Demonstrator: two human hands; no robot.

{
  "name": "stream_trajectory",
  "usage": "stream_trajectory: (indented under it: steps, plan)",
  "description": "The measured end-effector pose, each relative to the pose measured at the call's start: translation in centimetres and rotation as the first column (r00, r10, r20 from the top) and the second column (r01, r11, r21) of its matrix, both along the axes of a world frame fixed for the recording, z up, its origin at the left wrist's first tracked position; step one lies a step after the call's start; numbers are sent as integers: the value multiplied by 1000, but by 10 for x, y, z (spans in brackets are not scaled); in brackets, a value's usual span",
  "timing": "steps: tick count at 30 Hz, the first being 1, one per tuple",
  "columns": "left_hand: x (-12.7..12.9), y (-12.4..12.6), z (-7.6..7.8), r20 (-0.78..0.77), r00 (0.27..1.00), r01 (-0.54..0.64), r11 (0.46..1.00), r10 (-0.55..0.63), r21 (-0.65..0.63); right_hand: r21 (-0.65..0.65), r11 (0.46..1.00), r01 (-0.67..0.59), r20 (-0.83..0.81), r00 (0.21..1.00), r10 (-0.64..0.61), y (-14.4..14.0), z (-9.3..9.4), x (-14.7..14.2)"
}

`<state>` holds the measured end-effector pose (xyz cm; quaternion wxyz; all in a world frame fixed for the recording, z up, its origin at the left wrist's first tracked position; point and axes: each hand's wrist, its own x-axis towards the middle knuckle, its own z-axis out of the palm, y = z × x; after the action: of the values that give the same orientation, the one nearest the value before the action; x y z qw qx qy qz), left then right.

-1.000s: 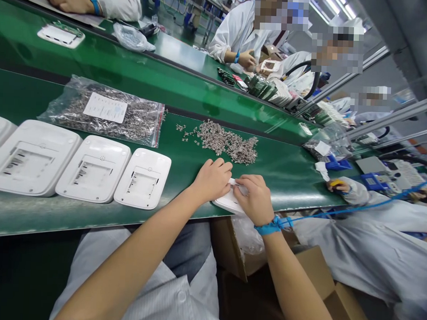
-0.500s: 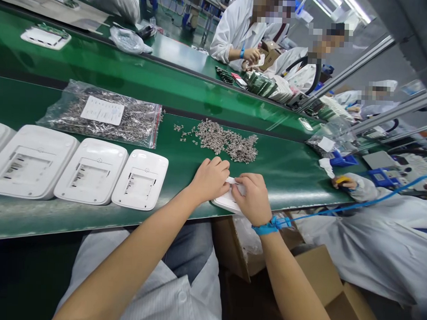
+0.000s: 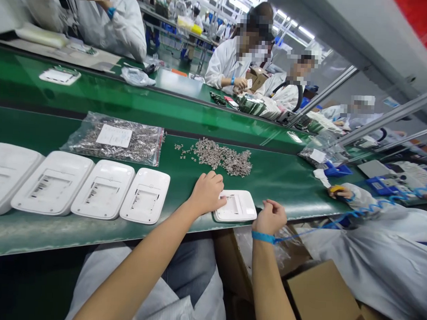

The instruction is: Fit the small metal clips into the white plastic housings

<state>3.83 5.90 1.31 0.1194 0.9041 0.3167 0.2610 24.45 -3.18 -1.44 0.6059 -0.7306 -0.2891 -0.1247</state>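
Note:
A white plastic housing (image 3: 247, 198) with a rectangular recess lies on the green bench near its front edge. My left hand (image 3: 208, 192) grips its left side, the thumb resting over the rim. Just off the right end is my right hand (image 3: 270, 218), fingers curled in; whether something small is between them is hidden. A blue strap circles that wrist. Beyond the housing lies a heap of small metal clips (image 3: 222, 155). To the left, several similar white housings stand in a row, the nearest housing (image 3: 145, 195) showing its open recess.
A clear bag of metal parts (image 3: 118, 140) with a white label lies behind the row. Past it runs a green conveyor (image 3: 138, 101). On the right, a co-worker's hand (image 3: 340, 191) holds something yellow near a blue bin (image 3: 337, 169). A cardboard box (image 3: 322, 294) stands below.
My right hand has moved off the housing to its right, uncovering the recess. My left hand stays at the left side. The whole view has shifted, with things lower in the picture.

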Motion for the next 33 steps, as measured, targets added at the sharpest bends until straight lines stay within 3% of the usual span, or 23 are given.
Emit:
stream_trajectory:
  steps: [5,9,11,14,16,22,25,27,29,31,32,33]
  plan:
    - [-1,-7,7,-73,996,-55,998,56,12,-93,995,-49,-95,995,40,2,-19,4]
    - [-9,-41,8,-96,950,-290,953,297,84,-130,989,-72,-151,987,52,0,-12,-3]
    - [-17,-64,4,-70,890,-446,892,450,66,-157,986,-56,-137,990,34,-2,-10,-5]
    - [-31,-93,-1,-27,739,-673,739,673,32,-227,974,-8,-63,998,-6,-3,-11,-7]
    - [-41,-104,0,-12,649,-760,649,761,30,-245,969,19,-39,999,-30,-3,-11,-9]
    - [-61,-101,8,56,545,-834,534,837,137,-249,968,32,-2,999,-33,-4,-11,-13]
    - [-67,-98,6,181,524,-847,487,833,213,-251,968,3,11,1000,0,-3,-11,-13]
    - [-70,-107,-8,331,573,-819,509,750,264,-245,969,-26,19,999,31,-1,-10,-12]
    - [-73,-127,-38,445,707,-702,623,550,345,-232,972,-42,32,998,51,1,-10,-10]
    - [-74,-152,-82,374,896,-393,817,238,421,-182,983,6,75,997,7,0,-14,-12]
    - [-75,-164,-105,260,962,-183,902,83,390,-131,989,62,118,992,-46,-2,-20,-15]
    - [-75,-172,-128,99,995,1,966,-28,257,-69,991,119,169,980,-106,-7,-30,-20]
